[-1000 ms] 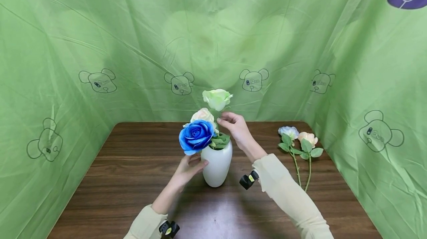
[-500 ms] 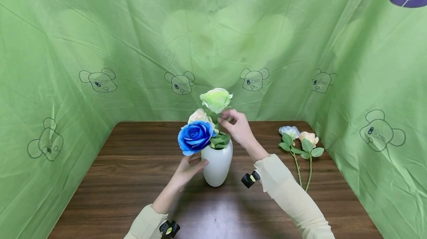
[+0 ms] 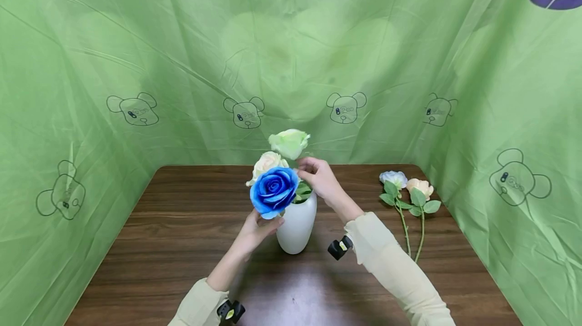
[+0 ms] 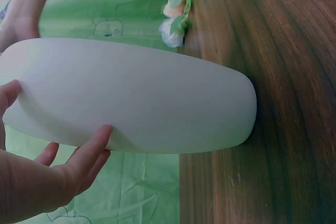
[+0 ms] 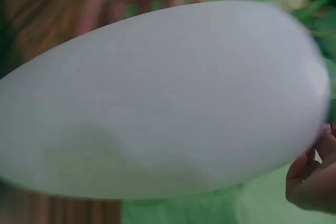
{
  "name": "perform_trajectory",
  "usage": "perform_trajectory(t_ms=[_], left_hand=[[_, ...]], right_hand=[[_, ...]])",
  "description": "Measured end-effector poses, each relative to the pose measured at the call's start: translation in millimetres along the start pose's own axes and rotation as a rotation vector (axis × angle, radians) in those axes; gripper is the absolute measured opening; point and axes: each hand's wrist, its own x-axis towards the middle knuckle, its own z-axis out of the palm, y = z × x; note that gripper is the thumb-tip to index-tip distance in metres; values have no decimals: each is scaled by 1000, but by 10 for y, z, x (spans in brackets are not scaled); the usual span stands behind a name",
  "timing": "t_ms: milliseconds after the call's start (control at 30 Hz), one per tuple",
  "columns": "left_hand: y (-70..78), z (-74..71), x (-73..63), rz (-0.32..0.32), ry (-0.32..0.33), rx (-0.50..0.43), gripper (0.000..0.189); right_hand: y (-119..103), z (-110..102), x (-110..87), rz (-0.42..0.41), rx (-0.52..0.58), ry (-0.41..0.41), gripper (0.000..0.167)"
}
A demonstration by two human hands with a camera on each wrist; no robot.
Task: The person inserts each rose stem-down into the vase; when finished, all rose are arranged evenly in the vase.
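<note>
A white vase [image 3: 296,227] stands upright mid-table, holding artificial roses. The blue rose [image 3: 274,192] leans out at its front left, with the cream rose [image 3: 268,163] behind. Above them rises the pale green rose [image 3: 289,144]; my right hand [image 3: 322,180] appears to pinch its stem just below the bloom. The exact grip is partly hidden in the head view. My left hand [image 3: 255,232] rests against the vase's left side, and in the left wrist view its fingertips [image 4: 102,135] touch the white wall, fingers mostly straight and spread.
To the right on the wooden table [image 3: 182,230] lie a pale blue flower [image 3: 394,179] and a peach flower [image 3: 420,188], both with leafy stems. Green printed cloth [image 3: 291,63] hangs around the back and sides.
My right hand has come down slightly, and the pale green rose sits lower and a little further left. The blue rose has swung right and down. My left hand keeps its place on the vase.
</note>
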Motion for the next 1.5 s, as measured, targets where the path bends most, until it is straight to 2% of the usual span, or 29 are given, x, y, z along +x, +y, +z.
perform_trajectory(t_ms=[100, 267, 433, 700, 967, 1233, 1500], left_hand=[[-4, 1, -2, 2, -8, 3, 45], [2, 6, 3, 4, -3, -2, 46], [4, 1, 7, -15, 3, 5, 45], [3, -19, 8, -31, -11, -1, 41], [-16, -10, 5, -23, 0, 4, 45], [-19, -9, 2, -15, -3, -1, 45], [-8, 2, -7, -8, 5, 8, 46]], right_hand=[[56, 5, -15, 23, 12, 2, 17], [74, 0, -15, 11, 50, 21, 17], [74, -31, -27, 46, 100, 26, 23], [86, -281, -53, 30, 151, 14, 32], [239, -620, -166, 101, 68, 73, 35], [547, -890, -311, 183, -23, 123, 36], [895, -1130, -475, 277, -129, 131, 37]])
